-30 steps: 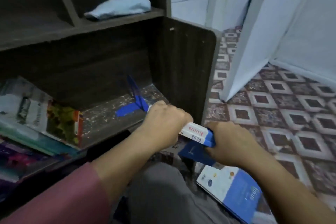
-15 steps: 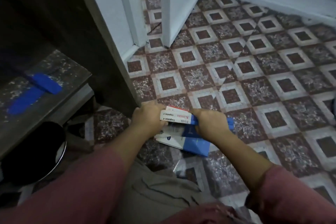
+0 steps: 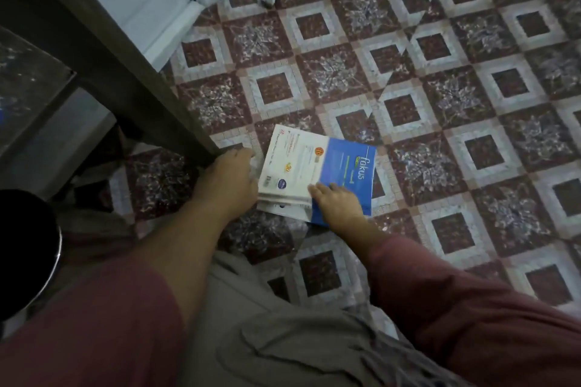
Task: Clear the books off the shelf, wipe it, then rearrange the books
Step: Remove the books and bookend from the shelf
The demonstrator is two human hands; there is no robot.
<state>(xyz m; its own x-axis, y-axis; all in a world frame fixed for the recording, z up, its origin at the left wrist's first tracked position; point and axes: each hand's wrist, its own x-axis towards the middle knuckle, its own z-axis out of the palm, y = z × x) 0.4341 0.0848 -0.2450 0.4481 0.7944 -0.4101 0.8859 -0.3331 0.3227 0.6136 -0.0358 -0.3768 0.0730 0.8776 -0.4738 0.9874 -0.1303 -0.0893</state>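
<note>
A small stack of books (image 3: 317,173) lies flat on the patterned tile floor, its top cover white and blue with the word "fokus". My left hand (image 3: 231,179) touches the stack's left edge, with its fingertips hidden beside the books. My right hand (image 3: 338,203) rests on the near edge of the top cover, fingers laid over it. The dark shelf's side panel (image 3: 125,78) stands just left of the stack, and a speckled shelf board (image 3: 28,78) shows at the far left.
A round black stool seat (image 3: 25,248) sits at the lower left by my knee. White door frames (image 3: 147,3) rise behind the shelf. Open tile floor (image 3: 456,104) spreads to the right and beyond the stack.
The book I held in both hands has come down from the shelf onto the floor stack. My view has swung from the shelf down to the floor.
</note>
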